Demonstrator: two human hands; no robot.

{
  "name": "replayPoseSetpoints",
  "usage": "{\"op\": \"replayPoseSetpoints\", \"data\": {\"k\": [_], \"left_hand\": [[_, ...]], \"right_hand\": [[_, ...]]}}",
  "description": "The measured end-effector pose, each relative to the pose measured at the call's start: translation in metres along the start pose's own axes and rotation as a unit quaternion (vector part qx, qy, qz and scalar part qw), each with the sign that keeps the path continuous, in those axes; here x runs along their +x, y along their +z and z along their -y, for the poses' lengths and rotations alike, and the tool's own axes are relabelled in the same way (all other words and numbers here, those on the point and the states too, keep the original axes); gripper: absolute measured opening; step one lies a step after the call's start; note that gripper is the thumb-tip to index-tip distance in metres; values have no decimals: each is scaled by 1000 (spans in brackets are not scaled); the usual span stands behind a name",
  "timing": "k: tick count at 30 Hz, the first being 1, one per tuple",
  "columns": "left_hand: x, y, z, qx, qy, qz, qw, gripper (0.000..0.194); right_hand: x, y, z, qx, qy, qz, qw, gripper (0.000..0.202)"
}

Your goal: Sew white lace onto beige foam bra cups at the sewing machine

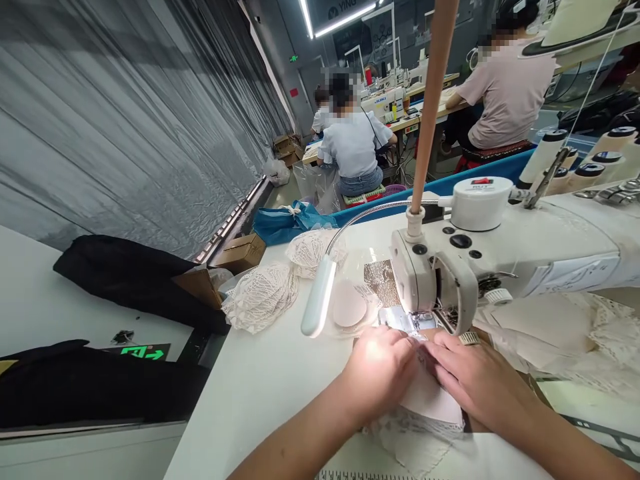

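Note:
A pale bra cup with lace edging (pixel 434 399) lies under my hands at the front of the white sewing machine (pixel 420 280). My left hand (pixel 383 363) is closed on its left side, fingers curled near the presser foot (pixel 420 321). From the right, my right hand (pixel 475 370) grips the cup's other side, its fingers pressed together against the fabric. The fingertips of both hands meet close to the needle area, where the exact stitching spot is partly hidden. A ring-like band (pixel 469 339) sits on a right finger.
Lace piles (pixel 263 297) and another pale cup (pixel 349 305) lie on the white table (pixel 250 387) to the left. A lamp (pixel 320 297) hangs over it. More lace fabric (pixel 555 327) lies right. Thread cones (pixel 543 157) stand behind. Several people sit at machines farther back.

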State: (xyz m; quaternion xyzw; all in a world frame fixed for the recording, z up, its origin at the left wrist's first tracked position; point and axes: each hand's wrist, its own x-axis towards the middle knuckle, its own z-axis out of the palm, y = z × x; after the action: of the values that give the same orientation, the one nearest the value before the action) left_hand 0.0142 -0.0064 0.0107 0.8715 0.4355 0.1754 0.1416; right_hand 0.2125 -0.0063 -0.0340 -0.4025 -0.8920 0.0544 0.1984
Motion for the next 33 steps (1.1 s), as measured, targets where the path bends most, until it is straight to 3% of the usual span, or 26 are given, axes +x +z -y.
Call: {"op": "replayPoseSetpoints", "data": {"k": [5, 11, 27, 33], "left_hand": [[-9, 14, 1, 83, 16, 33, 996, 30], [-10, 17, 18, 78, 35, 61, 994, 48], [13, -10, 37, 66, 88, 144, 983, 40], [8, -14, 32, 76, 115, 106, 985, 45]], "right_hand": [[-1, 3, 0, -15, 1, -14, 1000, 31], [1, 4, 1, -40, 13, -24, 999, 34], [4, 16, -3, -121, 45, -49, 990, 36], [3, 9, -8, -95, 42, -55, 993, 37]]}}
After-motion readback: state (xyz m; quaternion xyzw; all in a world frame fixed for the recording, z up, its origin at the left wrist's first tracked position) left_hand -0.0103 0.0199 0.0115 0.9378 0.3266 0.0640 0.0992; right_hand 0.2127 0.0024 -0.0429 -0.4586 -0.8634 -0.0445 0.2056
